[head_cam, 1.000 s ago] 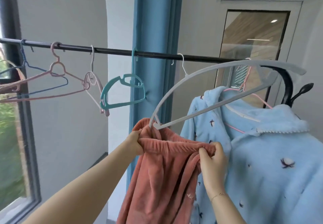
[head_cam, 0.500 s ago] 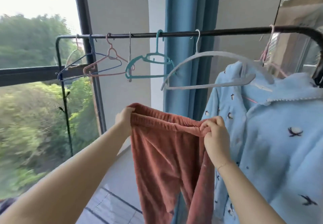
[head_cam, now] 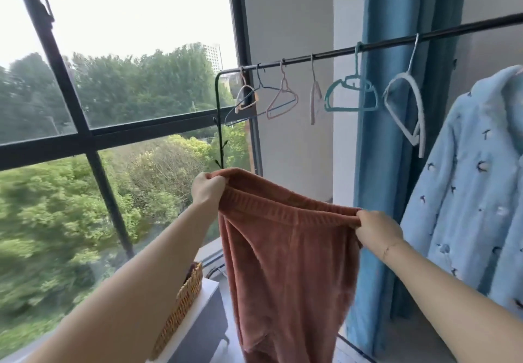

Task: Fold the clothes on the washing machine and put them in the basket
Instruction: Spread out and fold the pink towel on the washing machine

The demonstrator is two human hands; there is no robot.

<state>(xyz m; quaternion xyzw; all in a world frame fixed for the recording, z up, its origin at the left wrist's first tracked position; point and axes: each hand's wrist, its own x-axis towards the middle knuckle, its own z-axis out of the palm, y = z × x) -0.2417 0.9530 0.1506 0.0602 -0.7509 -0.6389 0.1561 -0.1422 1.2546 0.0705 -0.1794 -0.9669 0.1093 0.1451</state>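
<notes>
Rust-red fleece trousers (head_cam: 285, 263) hang in front of me, held up by their elastic waistband. My left hand (head_cam: 208, 190) grips the waistband's left end and my right hand (head_cam: 377, 228) grips its right end, stretching it wide. The legs drop straight down out of view. Below my left forearm a woven wicker basket (head_cam: 184, 297) shows part of its rim and side, standing on a white-topped appliance (head_cam: 206, 292). The basket's inside is mostly hidden by my arm.
A black clothes rail (head_cam: 339, 52) carries several empty hangers, among them a teal one (head_cam: 351, 96) and a white one (head_cam: 407, 110). A light blue patterned fleece top (head_cam: 467, 193) hangs at the right. A blue curtain (head_cam: 387, 142) stands behind; a large window (head_cam: 113, 108) fills the left.
The trousers came off the white hanger, which now hangs empty on the rail. Both hands carried them down and left, away from the rail, and my view swung left to the window and basket.
</notes>
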